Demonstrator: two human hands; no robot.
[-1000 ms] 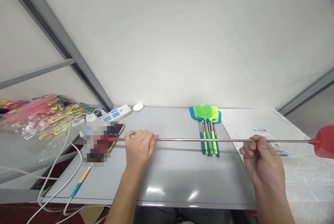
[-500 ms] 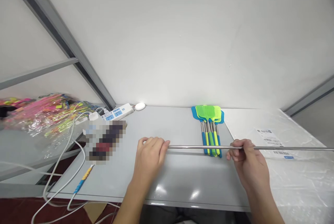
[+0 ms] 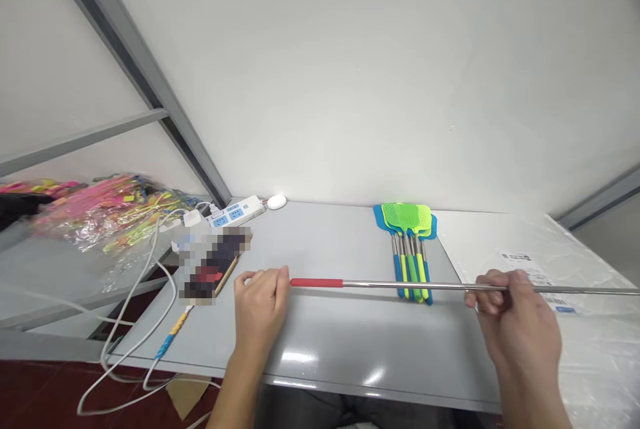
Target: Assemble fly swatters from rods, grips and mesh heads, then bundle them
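A long, thin metal rod with a red grip (image 3: pixel 317 283) stretches level across the view, above the table. My left hand (image 3: pixel 261 309) is closed around the left end of the red grip. My right hand (image 3: pixel 520 315) pinches the bare metal shaft (image 3: pixel 400 285) farther right. The rod's right end runs out of the picture. Behind the shaft lies a stack of fly swatters (image 3: pixel 407 217) with green, yellow and blue heads and matching grips.
A grey table (image 3: pixel 325 242) stands against a white wall. At left are a power strip (image 3: pixel 235 214), a blurred-out phone-like object (image 3: pixel 213 269), white cables (image 3: pixel 125 295) and bagged colourful items (image 3: pixel 110 209). A labelled plastic-wrapped package (image 3: pixel 590 342) lies at right.
My left hand has moved left, and the red grip it covered now shows. My right hand has shifted right along with the rod. The view has turned slightly left.
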